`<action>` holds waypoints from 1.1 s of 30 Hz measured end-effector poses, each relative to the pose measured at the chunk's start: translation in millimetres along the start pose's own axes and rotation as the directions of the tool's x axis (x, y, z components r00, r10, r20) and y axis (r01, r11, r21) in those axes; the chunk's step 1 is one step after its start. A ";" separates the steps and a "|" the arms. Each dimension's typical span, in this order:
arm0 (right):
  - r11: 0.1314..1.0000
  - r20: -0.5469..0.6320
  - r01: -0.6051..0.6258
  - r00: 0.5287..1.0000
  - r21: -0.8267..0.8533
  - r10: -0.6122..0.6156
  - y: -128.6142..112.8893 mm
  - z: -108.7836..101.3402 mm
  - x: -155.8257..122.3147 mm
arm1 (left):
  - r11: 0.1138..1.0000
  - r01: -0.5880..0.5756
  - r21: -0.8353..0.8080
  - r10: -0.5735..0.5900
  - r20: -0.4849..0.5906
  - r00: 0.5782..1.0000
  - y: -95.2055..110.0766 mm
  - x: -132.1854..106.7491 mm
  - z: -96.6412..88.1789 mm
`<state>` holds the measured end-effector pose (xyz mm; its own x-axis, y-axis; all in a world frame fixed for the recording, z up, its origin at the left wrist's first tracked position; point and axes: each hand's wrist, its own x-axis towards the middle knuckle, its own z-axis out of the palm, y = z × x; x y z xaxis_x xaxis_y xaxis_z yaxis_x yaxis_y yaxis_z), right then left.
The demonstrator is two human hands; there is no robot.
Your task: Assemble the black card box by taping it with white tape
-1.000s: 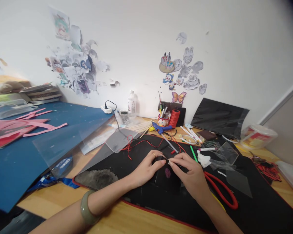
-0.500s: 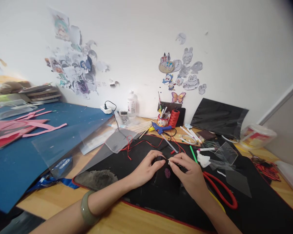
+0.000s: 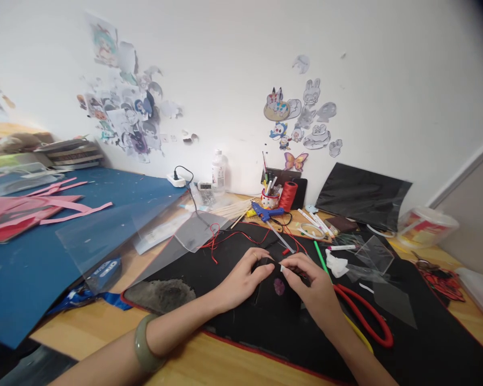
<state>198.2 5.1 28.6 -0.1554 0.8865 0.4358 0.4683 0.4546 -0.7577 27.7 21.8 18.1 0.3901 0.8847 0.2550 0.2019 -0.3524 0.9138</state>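
My left hand (image 3: 247, 280) rests over the black mat (image 3: 241, 327), thumb and fingers pinched together. Something dark is at its fingertips, hard to tell from the mat behind it. Opposite it, my right hand (image 3: 312, 281) pinches a small white piece (image 3: 282, 268) between thumb and forefinger. A narrow gap separates the fingertips of the two hands. Just below that gap lies a small purple patch or piece (image 3: 279, 287). Beyond the hands, a blue glue gun (image 3: 268, 212) lies with a clear stick (image 3: 282, 237) near it.
Right of my right hand are a green stick (image 3: 322, 256), a red-handled tool (image 3: 366, 311), crumpled white tissue (image 3: 337, 264) and clear plastic sheets (image 3: 394, 303). Behind stand a red thread spool (image 3: 287, 196) and a pen cup (image 3: 269, 199). Pink strips (image 3: 64, 206) lie on the blue board (image 3: 20, 284).
The view has shifted slightly, so everything sits a little farther right. My right fingertips, with the white piece, have moved very slightly; both hands keep their pinch.
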 end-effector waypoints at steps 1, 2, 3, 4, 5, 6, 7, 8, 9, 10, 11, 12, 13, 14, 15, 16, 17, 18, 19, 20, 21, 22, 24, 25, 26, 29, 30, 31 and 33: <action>1.000 -0.006 0.007 1.000 -0.010 -0.007 0.5 0.6 0.1 | 1.000 -0.005 0.000 0.005 0.000 1.000 -0.2 0.0 0.3; 1.000 -0.011 0.014 1.000 -0.018 -0.014 0.9 1.0 0.3 | 1.000 -0.009 0.000 0.009 -0.001 1.000 -0.4 0.0 0.6; 0.999 -0.016 0.020 1.000 -0.025 -0.020 1.3 1.4 0.4 | 1.000 -0.011 0.000 0.011 -0.002 1.000 -0.6 0.0 0.8; 0.999 -0.020 0.025 0.999 -0.031 -0.026 1.5 1.6 0.6 | 1.000 -0.013 0.000 0.013 -0.004 1.000 -0.7 0.0 0.9; 0.999 -0.021 0.030 0.999 -0.036 -0.031 1.7 1.6 0.7 | 1.000 -0.014 0.000 0.014 -0.006 1.000 -0.8 0.1 1.0; 0.999 -0.024 0.034 0.999 -0.040 -0.035 1.7 1.5 0.7 | 1.000 -0.015 -0.001 0.015 -0.007 1.000 -0.8 0.1 0.9; 0.998 -0.026 0.038 0.999 -0.043 -0.040 1.7 1.4 0.6 | 1.000 -0.016 -0.002 0.016 -0.008 1.000 -0.8 0.1 0.9; 0.998 -0.029 0.042 0.999 -0.046 -0.043 1.5 1.2 0.5 | 1.000 -0.017 -0.004 0.017 -0.009 1.000 -0.7 0.1 0.8; 0.998 -0.031 0.045 0.998 -0.048 -0.046 1.4 1.1 0.4 | 1.000 -0.018 -0.006 0.018 -0.009 1.000 -0.7 0.0 0.8; 0.998 -0.032 0.046 0.998 -0.049 -0.048 1.2 1.0 0.2 | 1.000 -0.018 -0.007 0.018 -0.009 1.000 -0.6 0.0 0.7; 0.998 -0.034 0.047 0.998 -0.051 -0.049 1.0 1.0 0.1 | 1.000 -0.018 -0.008 0.018 -0.009 1.000 -0.6 -0.1 0.7; 0.998 -0.037 0.048 0.998 -0.052 -0.050 0.9 1.0 0.1 | 1.000 -0.019 -0.008 0.019 -0.009 1.000 -0.6 -0.2 0.7; 0.997 -0.038 0.049 0.998 -0.052 -0.051 0.8 1.0 0.1 | 1.000 -0.020 -0.008 0.020 -0.009 1.000 -0.5 -0.3 0.7; 0.997 -0.040 0.049 0.998 -0.051 -0.052 0.7 1.0 0.2 | 1.000 -0.021 -0.007 0.021 -0.009 1.000 -0.5 -0.4 0.7; 0.997 -0.042 0.050 0.998 -0.050 -0.052 0.8 0.9 0.5 | 1.000 -0.021 -0.007 0.021 -0.010 1.000 -0.4 -0.5 0.7; 0.998 -0.043 0.051 0.998 -0.049 -0.053 0.9 0.6 0.7 | 1.000 -0.021 -0.007 0.021 -0.010 1.000 -0.2 -0.6 0.7; 0.998 -0.044 0.052 0.998 -0.046 -0.054 1.0 0.3 1.0 | 1.000 -0.021 -0.007 0.021 -0.009 1.000 0.0 -0.6 0.7; 0.998 -0.043 0.054 0.998 -0.043 -0.056 1.3 -0.1 1.2 | 1.000 -0.020 -0.008 0.020 -0.009 1.000 0.3 -0.7 0.6; 0.998 -0.042 0.056 0.997 -0.040 -0.057 1.5 -0.5 1.4 | 1.000 -0.019 -0.008 0.019 -0.009 1.000 0.6 -0.7 0.6; 0.998 -0.040 0.057 0.997 -0.037 -0.059 1.8 -0.9 1.5 | 1.000 -0.018 -0.009 0.018 -0.009 1.000 0.9 -0.7 0.6; 0.998 -0.038 0.059 0.998 -0.033 -0.060 2.0 -1.1 1.5 | 1.000 -0.017 -0.009 0.017 -0.009 1.000 1.1 -0.7 0.7; 0.998 -0.035 0.059 0.998 -0.031 -0.060 2.2 -1.2 1.4 | 1.000 -0.017 -0.009 0.017 -0.009 1.000 1.3 -0.7 0.7; 0.998 -0.033 0.057 0.998 -0.029 -0.058 2.2 -0.9 1.1 | 1.000 -0.016 -0.009 0.016 -0.010 1.000 1.6 -0.5 0.8; 0.998 -0.032 0.054 0.998 -0.029 -0.055 2.1 -0.6 0.9 | 1.000 -0.017 -0.008 0.017 -0.010 1.000 1.6 -0.4 0.9; 0.998 -0.031 0.052 0.998 -0.030 -0.053 1.9 -0.3 0.8 | 1.000 -0.017 -0.008 0.017 -0.010 1.000 1.5 -0.3 0.9; 0.998 -0.029 0.047 0.998 -0.030 -0.048 1.0 0.2 0.5 | 1.000 -0.021 -0.006 0.021 -0.014 1.000 1.0 -0.2 0.9; 0.999 -0.028 0.045 0.999 -0.030 -0.046 0.7 0.1 0.5 | 1.000 -0.022 -0.004 0.022 -0.016 1.000 0.7 -0.2 0.9; 0.999 -0.028 0.043 0.999 -0.030 -0.044 0.5 -0.2 0.6 | 1.000 -0.022 -0.002 0.022 -0.018 1.000 0.4 -0.3 0.9; 0.999 -0.025 0.042 0.999 -0.032 -0.042 0.4 -1.0 0.8 | 1.000 -0.024 0.002 0.024 -0.019 1.000 0.0 -0.7 0.9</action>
<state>199.1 5.9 29.2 -0.1536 0.8640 0.4794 0.4888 0.4881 -0.7231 28.3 21.0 17.6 0.3776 0.8818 0.2826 0.1942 -0.3739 0.9069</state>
